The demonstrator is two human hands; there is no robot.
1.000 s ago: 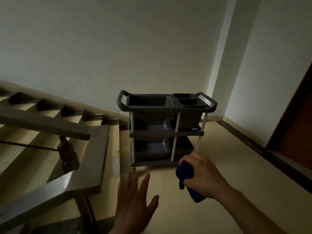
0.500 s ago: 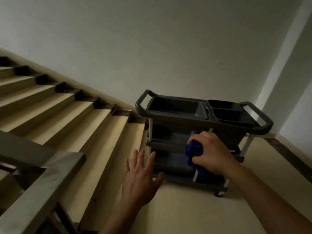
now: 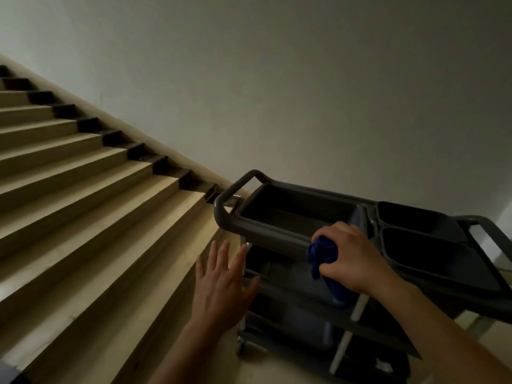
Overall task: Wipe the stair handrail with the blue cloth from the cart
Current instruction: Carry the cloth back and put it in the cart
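Bunched into a soft, crumpled wad, the deep-blue fabric cloth (image 3: pixel 323 254) sits in the right hand (image 3: pixel 353 260), whose fingers (image 3: pixel 331 231) are clenched around it so that folds bulge out at the thumb side and a tail hangs below the palm. That fist hovers in front of the near rim of the dark grey moulded-plastic cart (image 3: pixel 277 236), level with its top tier. The top tier is a smooth, matte tray with one large rectangular basin and two smaller round-cornered wells to the right, framed by a looped tubular handle at each end. Pale upright posts carry lower shelves, which lie in shadow. Left of the cart, the left hand (image 3: pixel 221 286) is held flat and released, fingers spread, grasping nothing and touching nothing. Beyond it a flight of pale beige stone-like stairs (image 3: pixel 91 206) climbs to the upper left, edged with dark stepped skirting against a plain, smooth white wall (image 3: pixel 277 79).
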